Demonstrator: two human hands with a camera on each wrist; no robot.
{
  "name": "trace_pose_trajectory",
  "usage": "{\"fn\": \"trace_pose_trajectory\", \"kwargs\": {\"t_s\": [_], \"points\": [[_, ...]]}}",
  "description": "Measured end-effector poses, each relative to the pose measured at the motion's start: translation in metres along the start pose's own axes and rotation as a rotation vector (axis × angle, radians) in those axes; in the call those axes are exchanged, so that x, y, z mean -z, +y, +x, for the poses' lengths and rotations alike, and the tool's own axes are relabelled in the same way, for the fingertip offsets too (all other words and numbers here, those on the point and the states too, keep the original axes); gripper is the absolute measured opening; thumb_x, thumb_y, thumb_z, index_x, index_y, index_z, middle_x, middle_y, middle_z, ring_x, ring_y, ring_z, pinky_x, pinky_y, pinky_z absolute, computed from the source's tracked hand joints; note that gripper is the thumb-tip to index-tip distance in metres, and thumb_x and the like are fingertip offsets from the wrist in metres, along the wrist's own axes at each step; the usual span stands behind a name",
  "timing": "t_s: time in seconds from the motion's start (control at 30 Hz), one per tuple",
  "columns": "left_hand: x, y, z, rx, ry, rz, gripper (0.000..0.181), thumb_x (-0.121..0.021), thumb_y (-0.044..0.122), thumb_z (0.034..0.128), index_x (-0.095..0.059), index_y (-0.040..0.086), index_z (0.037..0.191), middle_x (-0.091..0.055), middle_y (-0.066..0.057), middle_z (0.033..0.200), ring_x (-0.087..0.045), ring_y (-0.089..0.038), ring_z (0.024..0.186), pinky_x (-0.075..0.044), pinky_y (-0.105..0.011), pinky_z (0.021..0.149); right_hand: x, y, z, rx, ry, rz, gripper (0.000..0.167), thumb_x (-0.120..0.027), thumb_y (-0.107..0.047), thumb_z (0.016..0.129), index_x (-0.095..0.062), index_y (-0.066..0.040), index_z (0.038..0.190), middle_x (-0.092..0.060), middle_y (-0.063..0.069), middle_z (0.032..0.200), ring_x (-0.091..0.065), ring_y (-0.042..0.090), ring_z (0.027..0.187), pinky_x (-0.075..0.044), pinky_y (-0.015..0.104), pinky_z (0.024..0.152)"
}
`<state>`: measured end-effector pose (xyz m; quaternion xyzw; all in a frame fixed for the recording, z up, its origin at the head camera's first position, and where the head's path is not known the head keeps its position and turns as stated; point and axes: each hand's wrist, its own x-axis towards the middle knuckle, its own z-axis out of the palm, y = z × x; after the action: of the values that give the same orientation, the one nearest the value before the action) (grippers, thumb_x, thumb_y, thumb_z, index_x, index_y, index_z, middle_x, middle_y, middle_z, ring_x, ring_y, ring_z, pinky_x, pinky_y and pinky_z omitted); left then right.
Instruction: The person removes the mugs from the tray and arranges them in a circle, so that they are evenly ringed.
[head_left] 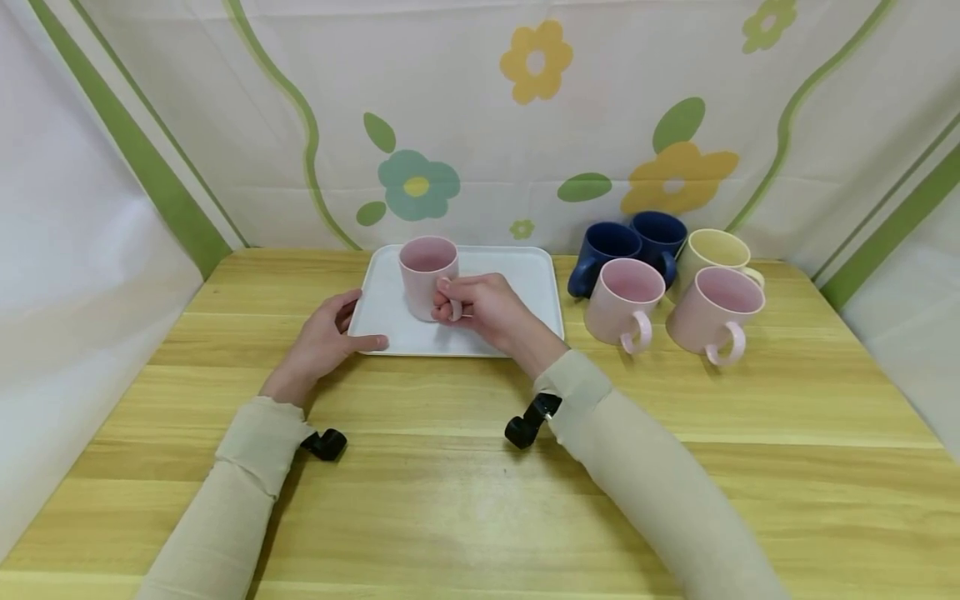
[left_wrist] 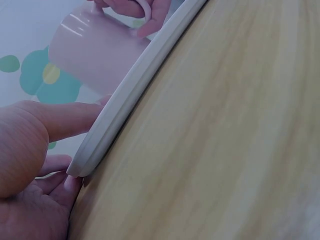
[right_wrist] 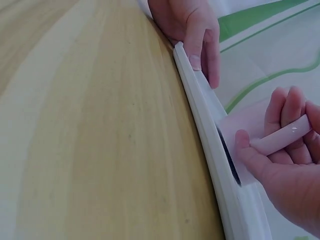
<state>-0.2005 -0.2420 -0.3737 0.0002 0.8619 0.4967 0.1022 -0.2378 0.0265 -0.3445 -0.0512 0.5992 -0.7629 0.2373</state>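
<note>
A pink mug [head_left: 422, 287] is upright at the white tray [head_left: 517, 321], left of its middle. My right hand [head_left: 483, 307] grips the mug's handle; in the right wrist view its fingers [right_wrist: 290, 112] wrap round the handle. Whether the mug's base fully touches the tray I cannot tell; a dark line shows along it. My left hand [head_left: 321, 337] holds the tray's front left corner. Its thumb [left_wrist: 72, 119] lies over the rim, while other fingers are at the outer side and partly hidden.
To the tray's right stand two pink mugs [head_left: 622, 304], two dark blue mugs [head_left: 609, 243] and a yellow mug [head_left: 716, 250], close together. A flower-patterned white curtain [head_left: 480, 125] rises behind the wooden table [head_left: 420, 500].
</note>
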Motion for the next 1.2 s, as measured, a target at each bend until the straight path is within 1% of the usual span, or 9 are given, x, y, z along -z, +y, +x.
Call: {"fn": "trace_pose_trajectory", "kwargs": {"t_s": [0.13, 0.2, 0.3, 0.47, 0.67, 0.93, 1.07, 1.2], "points": [[0.001, -0.001, 0.000, -0.007, -0.004, -0.007, 0.108, -0.087, 0.023, 0.0904, -0.017, 0.006, 0.170, -0.025, -0.016, 0.176, -0.030, -0.037, 0.162, -0.029, -0.053, 0.132, 0.001, -0.004, -0.011, 0.021, 0.019, 0.015, 0.023, -0.065, -0.012, 0.106, -0.073, 0.002, 0.089, -0.068, 0.009, 0.082, -0.070, 0.017, 0.076, -0.064, 0.031, 0.089], [0.001, -0.001, 0.000, -0.005, -0.003, -0.006, 0.108, -0.087, 0.023, 0.0903, -0.017, 0.006, 0.170, -0.025, -0.016, 0.176, -0.029, -0.037, 0.162, -0.029, -0.053, 0.132, 0.002, -0.008, -0.018, 0.038, 0.018, 0.023, 0.024, -0.065, -0.012, 0.106, -0.073, 0.002, 0.088, -0.067, 0.009, 0.082, -0.071, 0.017, 0.076, -0.065, 0.034, 0.093], [0.001, -0.001, 0.000, -0.002, -0.003, -0.004, 0.108, -0.087, 0.023, 0.0906, -0.017, 0.006, 0.171, -0.025, -0.016, 0.176, -0.029, -0.038, 0.162, -0.029, -0.054, 0.132, 0.003, -0.013, -0.032, 0.071, 0.009, 0.029, 0.027, -0.064, -0.011, 0.106, -0.074, 0.000, 0.083, -0.068, 0.008, 0.080, -0.072, 0.017, 0.075, -0.064, 0.036, 0.095], [0.001, -0.003, 0.001, -0.002, -0.009, 0.000, 0.107, -0.086, 0.023, 0.0910, -0.016, 0.006, 0.171, -0.024, -0.017, 0.176, -0.029, -0.038, 0.162, -0.029, -0.054, 0.132, 0.007, -0.022, -0.057, 0.115, -0.004, 0.018, 0.032, -0.062, -0.011, 0.107, -0.077, -0.006, 0.080, -0.070, 0.004, 0.077, -0.074, 0.015, 0.074, -0.065, 0.032, 0.090], [0.001, -0.003, 0.002, -0.014, -0.014, -0.010, 0.107, -0.086, 0.022, 0.0914, -0.015, 0.005, 0.170, -0.024, -0.019, 0.176, -0.029, -0.039, 0.161, -0.029, -0.054, 0.132, 0.013, -0.028, -0.083, 0.136, -0.017, 0.031, 0.036, -0.059, -0.009, 0.108, -0.077, -0.008, 0.077, -0.070, 0.003, 0.076, -0.075, 0.015, 0.076, -0.064, 0.030, 0.089], [0.003, -0.003, 0.000, -0.021, -0.021, -0.012, 0.107, -0.085, 0.020, 0.0919, -0.014, 0.004, 0.170, -0.025, -0.020, 0.175, -0.032, -0.040, 0.160, -0.030, -0.056, 0.131, 0.027, -0.035, -0.113, 0.163, -0.044, 0.090, 0.037, -0.056, -0.006, 0.109, -0.079, -0.008, 0.080, -0.071, 0.003, 0.074, -0.073, 0.015, 0.079, -0.065, 0.033, 0.094], [0.002, -0.002, -0.001, -0.024, -0.026, -0.008, 0.107, -0.085, 0.021, 0.0923, -0.014, 0.004, 0.171, -0.025, -0.020, 0.175, -0.032, -0.041, 0.160, -0.031, -0.056, 0.131, 0.036, -0.038, -0.127, 0.184, -0.046, 0.084, 0.038, -0.054, -0.005, 0.109, -0.077, -0.007, 0.080, -0.070, 0.003, 0.072, -0.074, 0.017, 0.081, -0.065, 0.032, 0.094], [0.002, -0.002, 0.000, -0.029, -0.029, -0.006, 0.107, -0.085, 0.022, 0.0924, -0.013, 0.004, 0.171, -0.025, -0.019, 0.175, -0.031, -0.040, 0.160, -0.030, -0.056, 0.131, 0.052, -0.038, -0.139, 0.223, -0.050, 0.071, 0.038, -0.052, -0.005, 0.110, -0.077, -0.006, 0.082, -0.071, 0.003, 0.075, -0.077, 0.017, 0.085, -0.064, 0.030, 0.093]]}}
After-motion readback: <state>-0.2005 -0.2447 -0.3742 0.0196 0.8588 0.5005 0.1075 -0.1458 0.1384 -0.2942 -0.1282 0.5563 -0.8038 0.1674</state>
